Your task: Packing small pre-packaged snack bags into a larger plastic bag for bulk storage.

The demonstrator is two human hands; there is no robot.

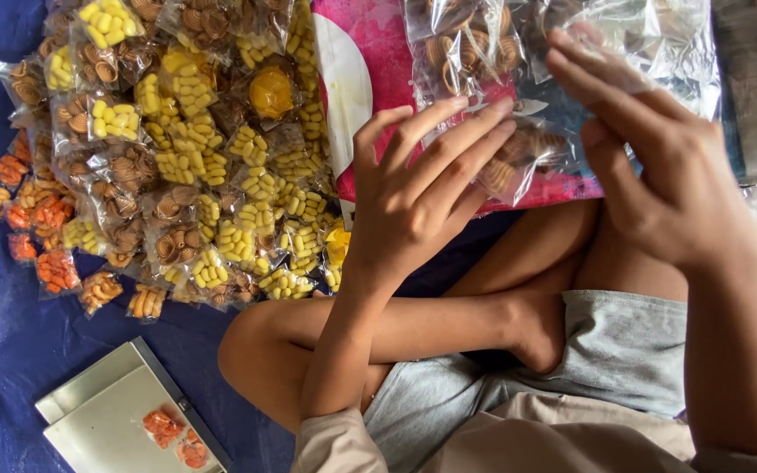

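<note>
1. Already, a large heap of small sealed clear plastic packets of snacks (177, 149) is piled on the blue cloth-covered floor (2, 333), to the left of the crossed bare legs; this share of the packing is judged done.
2. A strip of clear plastic packets filled with brown spiral snacks (501, 114) is held up between the two hands, in front of a pink and white sack (370, 52); this strip is judged the piece in hand and not yet laid on the heap.
3. The left hand (413, 193) is spread flat, its fingers extended against the lower packets of the strip.
4. The right hand (659, 175) is held with fingers straight and close together, pressed against the upper clear film of the strip; whether anything is pinched cannot be told.
5. Within the heap, packets of yellow pieces (190, 83) are seen in the middle, brown spirals scattered among them, and packets of orange pieces (45, 215) at the left edge.
6. A flat grey metal tray-like device (116, 412) lies at the lower left, with two small orange packets (177, 438) resting on it.
7. No labels or signs are made out on the packets.
</note>
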